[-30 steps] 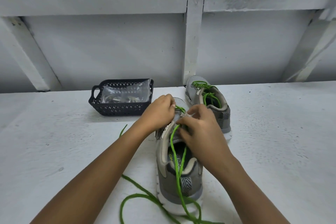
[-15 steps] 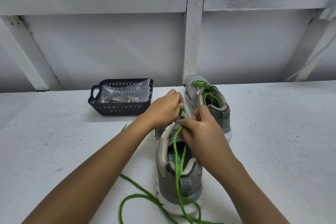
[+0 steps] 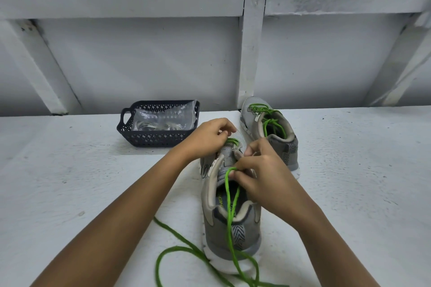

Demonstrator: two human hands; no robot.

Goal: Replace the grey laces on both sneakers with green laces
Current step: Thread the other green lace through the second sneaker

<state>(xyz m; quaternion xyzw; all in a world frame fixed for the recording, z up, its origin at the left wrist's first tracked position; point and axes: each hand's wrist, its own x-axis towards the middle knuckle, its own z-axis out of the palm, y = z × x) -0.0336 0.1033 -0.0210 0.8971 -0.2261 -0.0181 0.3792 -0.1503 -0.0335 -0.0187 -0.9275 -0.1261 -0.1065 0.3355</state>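
A grey sneaker (image 3: 231, 230) stands in front of me with its heel toward me. A green lace (image 3: 229, 216) runs from its eyelets back over the heel and loops on the table. My right hand (image 3: 263, 177) pinches a bend of that lace above the tongue. My left hand (image 3: 207, 137) has its fingers curled at the front eyelets, where a short green stretch crosses; what the fingertips hold is hidden. A second grey sneaker (image 3: 270, 133) with green laces sits behind and to the right.
A dark perforated basket (image 3: 144, 140) with a clear plastic bag in it stands at the back left of the white table (image 3: 70, 182). A white wall with beams rises right behind the table.
My left hand has shifted slightly forward over the toe end. My right hand has drawn the lace bend back a little toward the tongue.
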